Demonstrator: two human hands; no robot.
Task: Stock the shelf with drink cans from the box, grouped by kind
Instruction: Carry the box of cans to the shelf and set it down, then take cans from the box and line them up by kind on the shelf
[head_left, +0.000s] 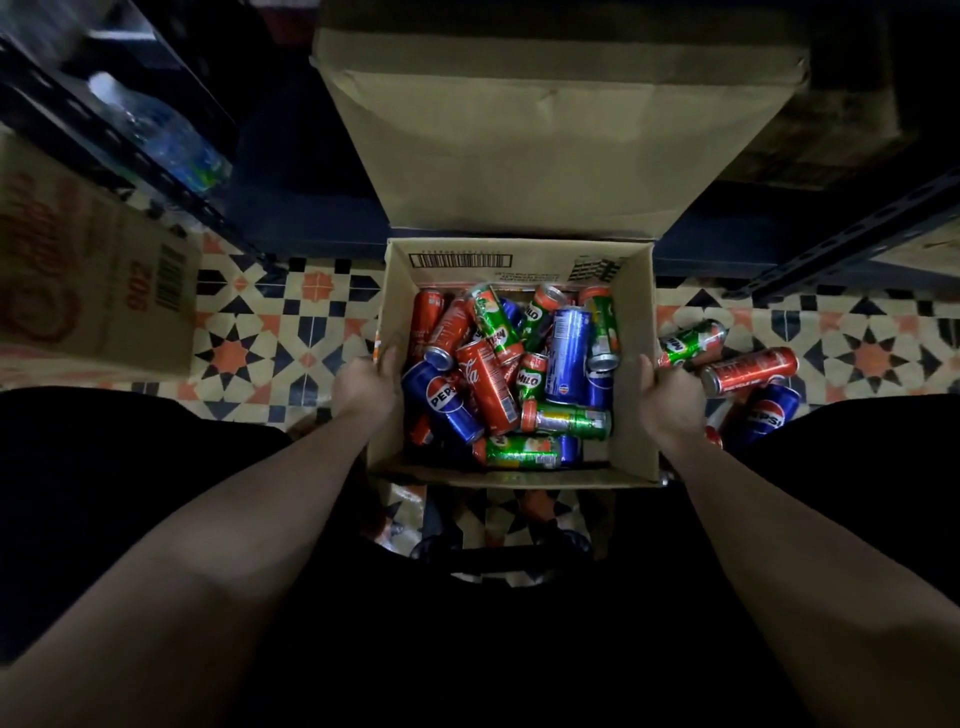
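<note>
Gripping the open cardboard box by its side walls, left hand and right hand both clamped on; mixed cans jumbled between them, a few loose cans just right of the right hand.

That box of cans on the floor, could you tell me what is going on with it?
A person is gripping the open cardboard box by its two side walls, left hand on one and right hand on the other. Inside is a jumbled mix of red Coca-Cola cans, blue Pepsi cans and green Milo cans. A few loose cans lie on the patterned floor beside the right hand.
</note>
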